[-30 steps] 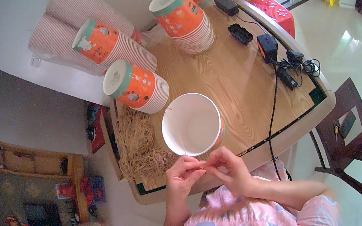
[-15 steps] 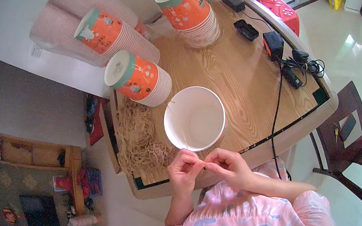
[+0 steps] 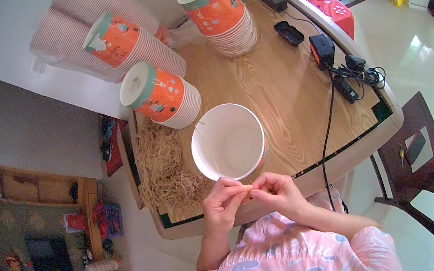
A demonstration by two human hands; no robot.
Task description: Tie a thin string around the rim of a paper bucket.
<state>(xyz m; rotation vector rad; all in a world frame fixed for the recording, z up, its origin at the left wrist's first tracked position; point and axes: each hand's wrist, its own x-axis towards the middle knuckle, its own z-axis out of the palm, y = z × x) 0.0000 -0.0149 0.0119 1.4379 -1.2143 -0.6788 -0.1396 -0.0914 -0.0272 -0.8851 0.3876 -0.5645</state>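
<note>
A paper bucket (image 3: 229,143) stands in front of me with its open mouth up, white inside, orange on the outside. A thin tan string (image 3: 199,125) shows at its left rim, and a faint strand runs down inside toward my fingers. Just at the near rim, my left hand (image 3: 223,201) pinches what looks like this string. My right hand (image 3: 278,195) meets it there, thumb and forefinger pressed together beside the left fingertips. What lies between the right fingertips is too small to make out. Left of the bucket lies a loose heap of tan string (image 3: 162,166).
Stacks of orange-and-green paper buckets (image 3: 164,97) lie and stand along the table's far left. Black adapters and cables (image 3: 348,80) sit at the far right edge of the wooden table (image 3: 291,108). A dark chair (image 3: 415,147) holds a phone; behind is a red stool (image 3: 329,10).
My right hand has shifted slightly up and its fingers have moved a little against the left fingertips. The view has moved slightly; the bucket stays in place.
</note>
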